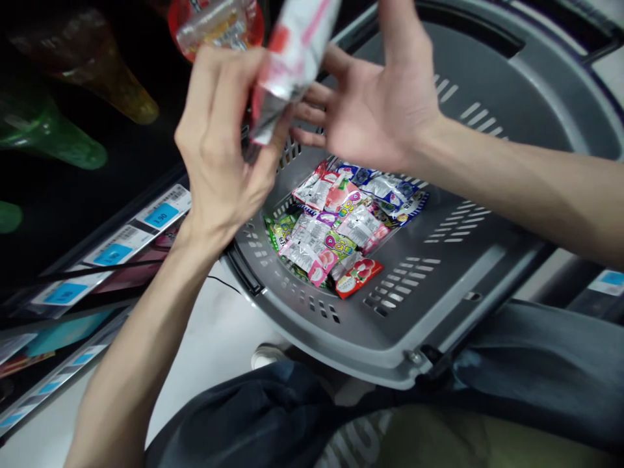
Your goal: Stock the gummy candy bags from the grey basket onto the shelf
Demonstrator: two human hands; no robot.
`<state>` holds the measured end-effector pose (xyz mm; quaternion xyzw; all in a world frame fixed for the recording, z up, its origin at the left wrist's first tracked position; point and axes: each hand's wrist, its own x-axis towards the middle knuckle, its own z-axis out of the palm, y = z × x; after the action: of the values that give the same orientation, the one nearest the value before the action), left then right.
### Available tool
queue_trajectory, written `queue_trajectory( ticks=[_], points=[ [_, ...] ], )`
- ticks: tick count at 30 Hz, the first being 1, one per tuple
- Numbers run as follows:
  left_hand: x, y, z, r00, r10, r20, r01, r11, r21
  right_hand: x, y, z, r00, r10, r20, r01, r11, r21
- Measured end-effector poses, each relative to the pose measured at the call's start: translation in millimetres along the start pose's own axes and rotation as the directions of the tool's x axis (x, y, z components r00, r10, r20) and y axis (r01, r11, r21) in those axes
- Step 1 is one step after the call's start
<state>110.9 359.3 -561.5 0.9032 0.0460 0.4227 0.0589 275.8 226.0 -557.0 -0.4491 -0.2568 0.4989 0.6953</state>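
Observation:
My left hand is closed on a shiny pink and silver candy packet, blurred by motion and raised above the basket. Close beside it is my right hand, palm showing and fingers spread, its fingertips just behind the packet. Whether those fingertips touch it I cannot tell. Below both hands stands a grey plastic shopping basket with slotted walls. Several small candy packets lie heaped at its bottom, in pink, blue, green and red wrappers.
Shelf edges with blue price tags run along the left. Bottle-shaped packs in green and amber sit on the dark shelf. A red-rimmed package shows at the top. My legs and the pale floor are below.

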Motion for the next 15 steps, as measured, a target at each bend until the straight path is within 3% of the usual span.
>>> queue_trajectory(
  ticks=[3,6,8,10,12,15],
  points=[
    [0,-5,1.6,0.999,-0.055,0.000,0.055,0.995,-0.080,7,7,2,0.984,-0.023,0.175,0.002,0.993,0.119],
    [0,-9,3.4,0.979,-0.120,0.167,0.165,0.942,-0.291,18,17,-5,0.991,-0.121,0.057,0.119,0.992,0.040],
    [1,-12,5.5,0.919,-0.161,0.360,0.313,0.853,-0.417,25,19,-13,0.958,-0.287,-0.018,0.283,0.952,-0.119],
    [1,-15,8.0,0.826,-0.150,0.543,0.449,0.756,-0.475,27,14,-20,0.867,-0.497,-0.036,0.447,0.807,-0.385],
    [1,-16,9.4,0.744,-0.114,0.659,0.523,0.713,-0.467,24,6,-22,0.774,-0.632,0.034,0.505,0.584,-0.635],
    [4,-16,8.0,0.676,-0.073,0.733,0.478,0.801,-0.361,13,-5,-15,0.713,-0.677,0.183,0.485,0.287,-0.826]
  ],
)
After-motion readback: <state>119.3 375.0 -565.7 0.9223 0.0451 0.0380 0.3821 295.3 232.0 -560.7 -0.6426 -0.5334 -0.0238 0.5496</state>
